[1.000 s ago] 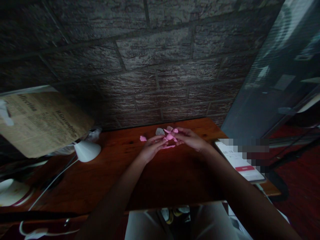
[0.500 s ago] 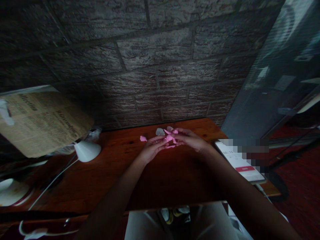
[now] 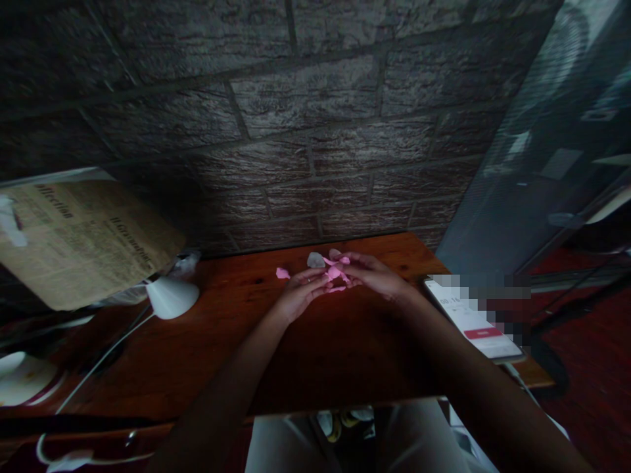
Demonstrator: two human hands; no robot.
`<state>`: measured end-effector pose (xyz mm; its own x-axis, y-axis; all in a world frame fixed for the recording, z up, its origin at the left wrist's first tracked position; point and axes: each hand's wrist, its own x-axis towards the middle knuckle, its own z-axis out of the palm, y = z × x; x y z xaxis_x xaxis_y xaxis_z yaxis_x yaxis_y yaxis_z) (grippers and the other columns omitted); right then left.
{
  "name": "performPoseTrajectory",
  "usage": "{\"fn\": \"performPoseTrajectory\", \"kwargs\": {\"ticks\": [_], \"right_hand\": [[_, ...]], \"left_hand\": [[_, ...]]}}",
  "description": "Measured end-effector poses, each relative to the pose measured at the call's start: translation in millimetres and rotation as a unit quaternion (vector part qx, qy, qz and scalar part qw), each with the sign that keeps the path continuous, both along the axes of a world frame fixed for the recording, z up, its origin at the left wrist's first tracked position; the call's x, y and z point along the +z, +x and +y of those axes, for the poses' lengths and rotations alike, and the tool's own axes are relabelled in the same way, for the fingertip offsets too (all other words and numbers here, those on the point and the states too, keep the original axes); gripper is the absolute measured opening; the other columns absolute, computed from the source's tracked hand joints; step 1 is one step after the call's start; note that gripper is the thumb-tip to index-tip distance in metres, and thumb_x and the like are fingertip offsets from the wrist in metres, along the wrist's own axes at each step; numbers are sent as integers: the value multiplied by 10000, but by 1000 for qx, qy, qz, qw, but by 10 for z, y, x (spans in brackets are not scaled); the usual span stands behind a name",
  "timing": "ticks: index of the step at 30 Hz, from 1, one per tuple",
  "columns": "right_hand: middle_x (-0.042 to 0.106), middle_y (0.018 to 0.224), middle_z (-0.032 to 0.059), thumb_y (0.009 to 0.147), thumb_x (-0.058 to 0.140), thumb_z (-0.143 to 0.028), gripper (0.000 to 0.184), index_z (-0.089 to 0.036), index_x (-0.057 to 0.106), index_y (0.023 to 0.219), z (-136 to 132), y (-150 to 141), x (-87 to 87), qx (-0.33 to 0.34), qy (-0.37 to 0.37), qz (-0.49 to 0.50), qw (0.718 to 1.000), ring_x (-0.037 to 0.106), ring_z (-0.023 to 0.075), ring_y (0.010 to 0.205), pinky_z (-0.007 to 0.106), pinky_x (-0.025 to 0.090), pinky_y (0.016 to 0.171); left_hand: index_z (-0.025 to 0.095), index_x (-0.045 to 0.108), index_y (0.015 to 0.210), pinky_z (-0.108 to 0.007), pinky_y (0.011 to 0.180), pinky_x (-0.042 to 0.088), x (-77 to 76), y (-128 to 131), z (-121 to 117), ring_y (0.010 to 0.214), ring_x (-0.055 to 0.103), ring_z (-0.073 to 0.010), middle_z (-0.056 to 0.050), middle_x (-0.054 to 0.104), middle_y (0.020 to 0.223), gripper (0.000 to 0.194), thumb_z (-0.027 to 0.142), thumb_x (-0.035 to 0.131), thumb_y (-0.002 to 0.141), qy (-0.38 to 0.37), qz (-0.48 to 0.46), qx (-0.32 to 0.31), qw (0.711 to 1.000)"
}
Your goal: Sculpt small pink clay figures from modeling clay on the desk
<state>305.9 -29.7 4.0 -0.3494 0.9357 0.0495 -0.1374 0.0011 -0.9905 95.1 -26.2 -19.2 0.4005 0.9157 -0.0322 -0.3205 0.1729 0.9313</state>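
Between my two hands is a pink, irregular piece [image 3: 335,272] that looks soft, like clay or crumpled paper; its exact kind is unclear. My left hand [image 3: 298,293] pinches it from the left, fingers pointing right. From the other side my right hand [image 3: 373,272] has its fingers closed round the same piece, with pink bits showing by the fingertips. A loose pink scrap [image 3: 282,272] lies on the wooden table [image 3: 221,355], left of my left fingers. Just behind the hands sits a pale, translucent lump [image 3: 316,260], and a second pale lump [image 3: 334,253] is partly hidden.
A phone [image 3: 473,322] with a lit screen lies at the table's right, beside my right forearm. To the left stand a white cone-shaped object [image 3: 172,297] with a cable, a printed paper bag [image 3: 89,236] and a white cup [image 3: 24,380]. A brick wall [image 3: 305,131] rises behind.
My fingers have shifted very slightly around the pink piece. Its upper strip sits a little differently by the right fingertips; all else is still.
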Motion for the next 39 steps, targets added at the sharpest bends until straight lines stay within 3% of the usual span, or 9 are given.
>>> {"fn": "performPoseTrajectory", "kwargs": {"ticks": [7,13,21,27,31,39], "right_hand": [[703,877,12,760,856,-495,479,-229,728,1137,18,-1,-12,-12,-5,4,1000,622,123,705,245,563,639],[723,956,33,778,849,-442,454,-234,721,1161,12,-3,-23,-6,8,1,1000,629,144,738,290,564,673],[721,903,25,739,888,-366,360,-209,720,1016,40,-9,-69,-41,12,14,999,633,129,720,256,540,638],[749,1103,54,756,875,-322,396,-240,738,1118,27,-30,-63,-39,9,45,998,693,170,905,288,577,753],[752,1099,48,741,877,-256,373,-236,748,1091,8,-52,-45,-49,20,71,996,696,173,941,286,577,780],[779,971,8,752,844,-199,309,-235,743,1042,33,-32,7,-40,-85,158,983,708,122,812,233,584,731]], "left_hand": [[146,783,981,-290,818,603,-9,5,10,762,729,-136,-46,783,883,335,198,921,681,-23,-34,23,999],[139,778,956,-260,784,596,21,25,-10,754,734,-130,-41,788,858,288,165,908,700,-29,-51,18,998],[133,778,969,-305,887,586,50,26,-24,840,767,-166,-60,804,909,196,144,840,783,-39,-49,19,998],[137,786,935,-347,917,590,41,25,-27,873,780,-201,-74,814,930,114,151,791,822,-39,-71,17,997],[144,791,965,-405,963,580,30,23,-17,918,782,-236,-86,816,950,122,170,762,849,-36,-76,1,996],[146,786,1011,-414,966,580,29,13,-26,999,762,-257,-104,802,1064,201,266,791,850,-4,-93,-41,995]]}}
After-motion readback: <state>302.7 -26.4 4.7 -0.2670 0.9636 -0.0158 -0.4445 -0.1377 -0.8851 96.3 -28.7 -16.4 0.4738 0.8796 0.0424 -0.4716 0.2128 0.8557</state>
